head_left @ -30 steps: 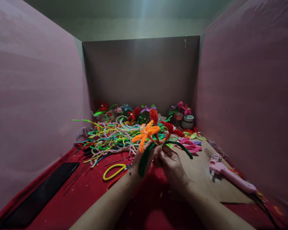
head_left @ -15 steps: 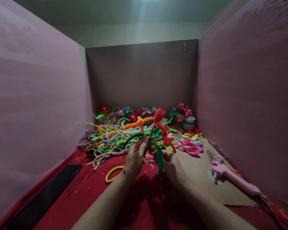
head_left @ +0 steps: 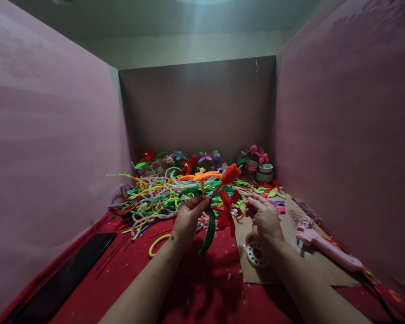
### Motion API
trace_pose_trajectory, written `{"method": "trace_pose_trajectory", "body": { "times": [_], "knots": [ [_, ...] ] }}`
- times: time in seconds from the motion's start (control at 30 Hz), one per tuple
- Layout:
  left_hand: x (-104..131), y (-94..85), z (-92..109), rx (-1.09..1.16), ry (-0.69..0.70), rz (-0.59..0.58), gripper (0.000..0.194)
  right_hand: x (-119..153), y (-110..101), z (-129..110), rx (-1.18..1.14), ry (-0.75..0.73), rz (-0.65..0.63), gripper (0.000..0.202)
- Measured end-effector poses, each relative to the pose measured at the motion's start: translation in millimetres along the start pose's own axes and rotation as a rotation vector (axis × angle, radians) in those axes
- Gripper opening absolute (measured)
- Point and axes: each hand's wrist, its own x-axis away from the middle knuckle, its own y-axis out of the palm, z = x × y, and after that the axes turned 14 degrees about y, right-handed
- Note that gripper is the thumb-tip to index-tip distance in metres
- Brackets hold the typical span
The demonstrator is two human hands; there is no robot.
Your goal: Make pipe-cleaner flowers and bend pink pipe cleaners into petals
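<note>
My left hand (head_left: 189, 220) is closed round the stems of a small pipe cleaner flower bouquet, held above the red cloth. In the bouquet are an orange flower (head_left: 201, 175), a red bud (head_left: 231, 174), a red open flower (head_left: 227, 213) with a pale centre, and a dark green leaf (head_left: 208, 234) hanging below the fist. To the right of the red flower, apart from it, my right hand (head_left: 266, 222) has its fingers curled in a pinch; what they hold, if anything, is too small to make out. Just below that hand lies a white spool (head_left: 250, 257) with holes round its face.
A heap of coloured pipe cleaners (head_left: 151, 198) covers the back, with finished flowers (head_left: 180, 155) behind it. On the cardboard (head_left: 290, 265) at right lies a pink glue gun (head_left: 327, 249). A black phone-like slab (head_left: 70, 274) and a yellow scissor-like loop (head_left: 155, 245) lie left.
My right hand has moved right, away from the bouquet. The bouquet has turned, with the red flower and leaf lower. The white spool is now visible below my right hand.
</note>
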Motion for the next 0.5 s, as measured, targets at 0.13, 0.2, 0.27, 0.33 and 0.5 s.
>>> {"method": "trace_pose_trajectory", "body": {
  "times": [0.13, 0.2, 0.27, 0.33, 0.5],
  "knots": [
    [1, -1.9, 4, -0.101, 0.053, -0.033, 0.02, 8, 2, -12, -0.015, -0.129, 0.039, 0.015],
    [1, -1.8, 6, -0.149, 0.05, -0.044, 0.02, 13, 4, -18, 0.021, -0.181, 0.009, 0.017],
    [2, -1.3, 7, -0.209, 0.062, -0.063, 0.019, 19, 5, -22, 0.056, -0.22, -0.063, 0.02],
    [3, -0.8, 7, -0.233, 0.074, -0.083, 0.017, 23, 6, -26, 0.063, -0.248, -0.164, 0.027],
    [3, -1.1, 7, -0.1, -0.034, -0.131, 0.016, 26, 2, -32, 0.05, -0.26, -0.348, 0.043]
  ]
}}
